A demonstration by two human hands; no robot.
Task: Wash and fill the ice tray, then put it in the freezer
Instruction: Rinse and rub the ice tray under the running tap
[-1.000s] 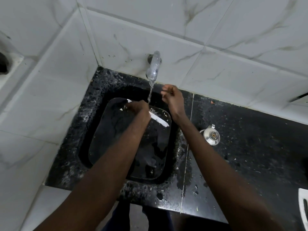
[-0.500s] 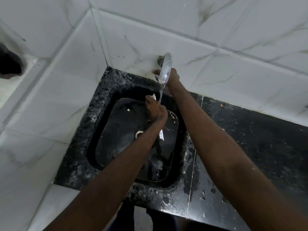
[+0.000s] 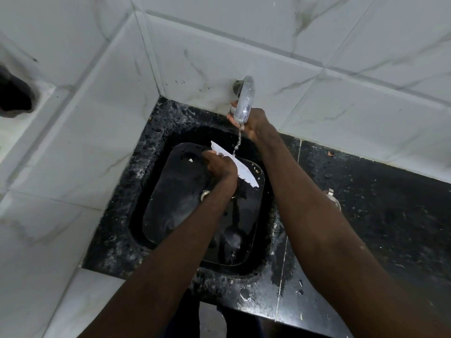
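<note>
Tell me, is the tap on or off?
On: a thin stream falls from the tap onto the ice tray held in the left hand.

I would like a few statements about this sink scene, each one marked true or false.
1. The left hand holds the tray above the sink. True.
2. Water runs from the tap onto the tray. True.
3. The right hand also holds the tray. False: it grips the tap.
4. The tray is black. False: it is white; the sink is black.
</note>
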